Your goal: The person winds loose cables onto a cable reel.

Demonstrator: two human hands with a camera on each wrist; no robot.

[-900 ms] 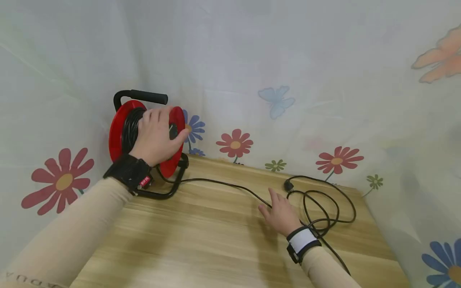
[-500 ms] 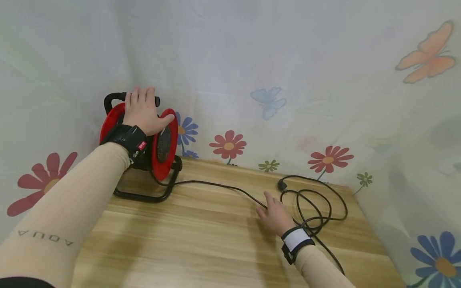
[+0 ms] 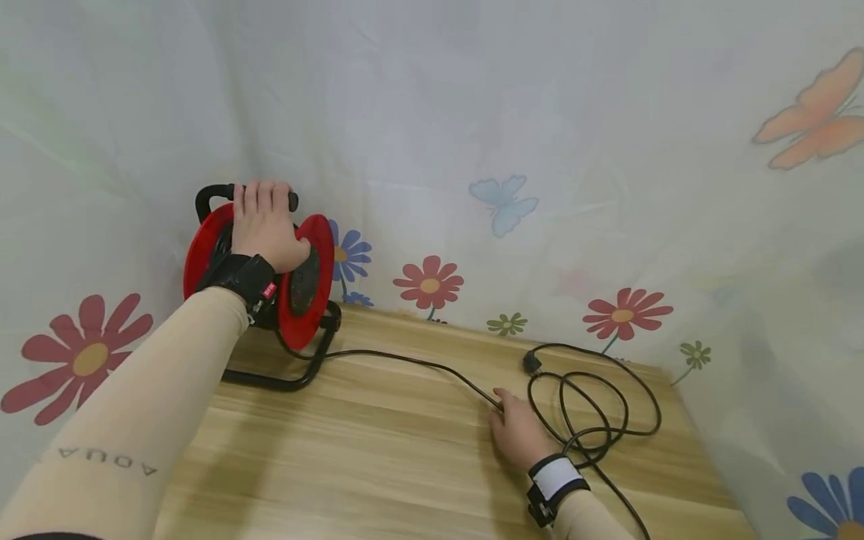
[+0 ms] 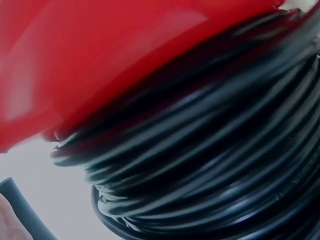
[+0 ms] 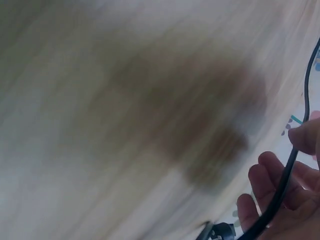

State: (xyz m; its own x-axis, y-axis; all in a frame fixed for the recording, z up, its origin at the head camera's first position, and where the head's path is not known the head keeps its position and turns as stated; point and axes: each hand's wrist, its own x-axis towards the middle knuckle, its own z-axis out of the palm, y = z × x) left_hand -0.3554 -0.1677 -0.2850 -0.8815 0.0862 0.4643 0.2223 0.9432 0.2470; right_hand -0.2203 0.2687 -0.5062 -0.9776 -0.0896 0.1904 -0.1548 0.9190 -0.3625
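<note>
A red cable reel (image 3: 325, 247) with a black tube frame (image 3: 270, 380) stands at the left, near the wall. My left hand (image 3: 263, 229) holds the reel's black handle (image 3: 214, 196), with its fingers laid over the bar. Wound black cable (image 4: 200, 150) fills the drum in the left wrist view, below a red flange (image 4: 100, 65). From the reel, a black power cable (image 3: 405, 358) runs right across the table to my right hand (image 3: 521, 435). That hand holds the cable between thumb and loosely curled fingers (image 5: 261, 181).
Loose loops of the cable (image 3: 624, 405) lie on the right of the wooden table (image 3: 378, 450), with a black plug (image 3: 532, 363) beside them. Pale curtain-like walls (image 3: 405, 112) printed with flowers and butterflies rise behind and at both sides.
My left hand has moved up from the reel's drum and flange to its handle. My right hand's fingers have closed in on the cable. The head view has shifted slightly.
</note>
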